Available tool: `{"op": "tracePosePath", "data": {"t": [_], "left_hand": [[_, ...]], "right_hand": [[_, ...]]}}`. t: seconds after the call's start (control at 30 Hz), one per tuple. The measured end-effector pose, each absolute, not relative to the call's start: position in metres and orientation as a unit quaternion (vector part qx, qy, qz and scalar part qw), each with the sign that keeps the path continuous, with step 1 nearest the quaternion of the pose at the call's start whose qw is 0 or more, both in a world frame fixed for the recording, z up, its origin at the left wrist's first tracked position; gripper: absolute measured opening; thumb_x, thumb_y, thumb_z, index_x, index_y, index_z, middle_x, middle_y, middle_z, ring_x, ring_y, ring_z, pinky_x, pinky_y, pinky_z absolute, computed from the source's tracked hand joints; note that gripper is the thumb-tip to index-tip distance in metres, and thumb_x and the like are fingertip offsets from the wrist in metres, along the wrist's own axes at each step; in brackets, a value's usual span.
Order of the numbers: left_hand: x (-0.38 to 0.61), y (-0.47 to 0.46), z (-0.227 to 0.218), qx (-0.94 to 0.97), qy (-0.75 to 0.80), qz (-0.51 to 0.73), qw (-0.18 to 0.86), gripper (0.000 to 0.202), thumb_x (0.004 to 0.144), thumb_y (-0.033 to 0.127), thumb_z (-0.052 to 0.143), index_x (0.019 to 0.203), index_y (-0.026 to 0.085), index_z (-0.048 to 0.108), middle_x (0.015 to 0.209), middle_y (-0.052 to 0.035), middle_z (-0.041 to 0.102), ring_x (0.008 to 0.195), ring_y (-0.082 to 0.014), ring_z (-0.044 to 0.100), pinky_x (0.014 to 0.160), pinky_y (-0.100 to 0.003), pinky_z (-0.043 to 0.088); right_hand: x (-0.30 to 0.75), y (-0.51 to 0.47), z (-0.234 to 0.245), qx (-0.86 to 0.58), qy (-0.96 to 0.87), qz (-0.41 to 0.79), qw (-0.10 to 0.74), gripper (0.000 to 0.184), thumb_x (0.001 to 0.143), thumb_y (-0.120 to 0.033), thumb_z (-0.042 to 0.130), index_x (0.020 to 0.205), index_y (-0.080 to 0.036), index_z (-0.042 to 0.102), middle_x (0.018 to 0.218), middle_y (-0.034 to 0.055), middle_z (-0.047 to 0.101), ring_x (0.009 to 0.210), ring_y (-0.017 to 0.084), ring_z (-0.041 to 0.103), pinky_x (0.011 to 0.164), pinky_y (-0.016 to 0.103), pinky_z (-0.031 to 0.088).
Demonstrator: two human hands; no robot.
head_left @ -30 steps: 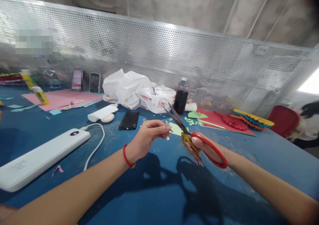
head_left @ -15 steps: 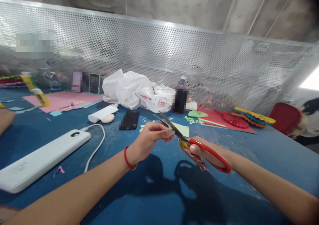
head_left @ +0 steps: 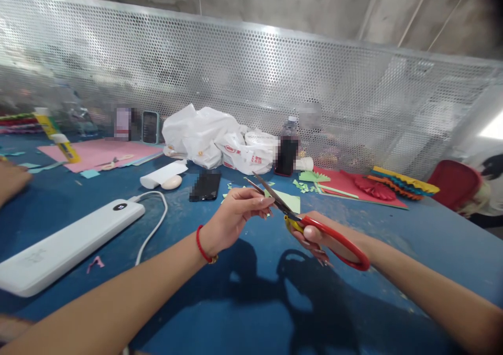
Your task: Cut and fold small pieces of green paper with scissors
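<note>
My left hand (head_left: 239,213), with a red cord bracelet at the wrist, is closed in a pinch. A small piece of light green paper seems to be at its fingertips, mostly hidden by the fingers and blades. My right hand (head_left: 314,237) grips a pair of scissors (head_left: 330,240) with red and yellow handles. The blades are parted and point up and left, right beside my left fingertips. Behind the blades a light green sheet of paper (head_left: 291,203) lies on the blue table (head_left: 243,313), with small green scraps (head_left: 304,186) around it.
At left lie a white power bank (head_left: 70,245) with a cable and a black phone (head_left: 206,186). White plastic bags (head_left: 212,140), a standing phone (head_left: 286,156) and a perforated metal screen (head_left: 236,72) are behind. Red paper (head_left: 334,179) lies right. Another person's hand (head_left: 11,179) shows at the left edge.
The view has shifted slightly. Both hands and the scissors keep nearly the same pose, blades still parted. The other person's hand at the left edge reaches a little further in.
</note>
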State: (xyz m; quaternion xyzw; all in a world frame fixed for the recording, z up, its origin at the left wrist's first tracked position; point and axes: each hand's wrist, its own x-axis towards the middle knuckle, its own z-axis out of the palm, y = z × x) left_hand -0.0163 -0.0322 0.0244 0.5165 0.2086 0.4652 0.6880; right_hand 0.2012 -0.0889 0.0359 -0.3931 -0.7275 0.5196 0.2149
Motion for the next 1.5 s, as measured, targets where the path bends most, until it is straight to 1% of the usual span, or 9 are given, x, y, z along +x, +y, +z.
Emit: {"op": "tracePosePath", "data": {"t": [0.17, 0.37, 0.5, 0.63, 0.77, 0.93, 1.23, 1.33, 1.5], "left_hand": [[-0.015, -0.032, 0.022, 0.505, 0.206, 0.456, 0.703, 0.021, 0.061, 0.027, 0.084, 0.058, 0.012, 0.07, 0.056, -0.0012, 0.064, 0.053, -0.0087, 0.058, 0.054, -0.019, 0.044], [-0.013, -0.032, 0.023, 0.491, 0.193, 0.462, 0.713, 0.021, 0.061, 0.025, 0.085, 0.057, 0.012, 0.07, 0.055, -0.0006, 0.063, 0.053, -0.0086, 0.058, 0.054, -0.018, 0.045], [-0.012, -0.033, 0.025, 0.487, 0.186, 0.462, 0.717, 0.022, 0.06, 0.026, 0.086, 0.057, 0.011, 0.07, 0.056, -0.0012, 0.063, 0.054, -0.0088, 0.059, 0.054, -0.018, 0.046], [-0.013, -0.032, 0.023, 0.487, 0.182, 0.462, 0.718, 0.019, 0.061, 0.024, 0.085, 0.058, 0.011, 0.071, 0.056, -0.0014, 0.064, 0.054, -0.0083, 0.059, 0.054, -0.017, 0.046], [-0.013, -0.03, 0.022, 0.492, 0.182, 0.463, 0.715, 0.018, 0.063, 0.024, 0.085, 0.059, 0.012, 0.072, 0.057, -0.0015, 0.065, 0.054, -0.0082, 0.06, 0.054, -0.017, 0.046], [-0.012, -0.031, 0.024, 0.496, 0.191, 0.467, 0.707, 0.02, 0.061, 0.024, 0.085, 0.057, 0.012, 0.071, 0.054, -0.0014, 0.065, 0.051, -0.0076, 0.058, 0.052, -0.017, 0.045], [-0.016, -0.029, 0.026, 0.499, 0.201, 0.464, 0.703, 0.014, 0.059, 0.019, 0.084, 0.059, 0.012, 0.072, 0.054, -0.0007, 0.066, 0.049, -0.0082, 0.06, 0.049, -0.016, 0.044], [-0.017, -0.029, 0.029, 0.511, 0.208, 0.462, 0.694, 0.014, 0.06, 0.017, 0.082, 0.056, 0.012, 0.071, 0.053, -0.0016, 0.066, 0.046, -0.0082, 0.059, 0.045, -0.016, 0.042], [-0.02, -0.029, 0.032, 0.522, 0.214, 0.457, 0.688, 0.011, 0.057, 0.017, 0.081, 0.057, 0.011, 0.072, 0.051, -0.0026, 0.065, 0.045, -0.0083, 0.057, 0.044, -0.016, 0.04]], "right_hand": [[0.198, -0.092, 0.036, -0.399, -0.731, 0.508, 0.219, 0.058, 0.08, -0.076, 0.047, 0.066, -0.02, 0.041, 0.053, -0.0067, 0.037, 0.042, 0.008, 0.042, 0.041, 0.022, 0.039], [0.194, -0.094, 0.032, -0.432, -0.708, 0.506, 0.235, 0.052, 0.083, -0.068, 0.052, 0.065, -0.02, 0.04, 0.053, -0.0073, 0.038, 0.039, 0.007, 0.042, 0.037, 0.02, 0.037], [0.192, -0.095, 0.033, -0.444, -0.696, 0.514, 0.233, 0.051, 0.085, -0.064, 0.052, 0.062, -0.02, 0.038, 0.051, -0.0077, 0.035, 0.037, 0.007, 0.041, 0.035, 0.019, 0.037], [0.192, -0.097, 0.035, -0.458, -0.679, 0.522, 0.236, 0.054, 0.084, -0.065, 0.052, 0.058, -0.022, 0.036, 0.048, -0.0077, 0.033, 0.034, 0.006, 0.037, 0.033, 0.02, 0.034], [0.192, -0.099, 0.034, -0.457, -0.679, 0.523, 0.237, 0.054, 0.086, -0.067, 0.049, 0.058, -0.022, 0.034, 0.047, -0.0075, 0.03, 0.034, 0.007, 0.034, 0.032, 0.021, 0.033], [0.192, -0.1, 0.034, -0.466, -0.68, 0.515, 0.236, 0.055, 0.086, -0.068, 0.047, 0.058, -0.023, 0.032, 0.046, -0.0075, 0.029, 0.033, 0.006, 0.03, 0.031, 0.022, 0.026], [0.191, -0.098, 0.044, -0.433, -0.689, 0.53, 0.238, 0.058, 0.084, -0.068, 0.052, 0.057, -0.021, 0.033, 0.045, -0.01, 0.026, 0.035, 0.004, 0.025, 0.031, 0.017, 0.023], [0.192, -0.096, 0.048, -0.43, -0.695, 0.529, 0.229, 0.06, 0.082, -0.07, 0.052, 0.055, -0.02, 0.033, 0.042, -0.0101, 0.027, 0.033, 0.003, 0.027, 0.03, 0.016, 0.022], [0.199, -0.093, 0.051, -0.472, -0.713, 0.477, 0.204, 0.064, 0.079, -0.074, 0.052, 0.051, -0.019, 0.036, 0.039, -0.0073, 0.036, 0.03, 0.003, 0.033, 0.028, 0.015, 0.025]]}}
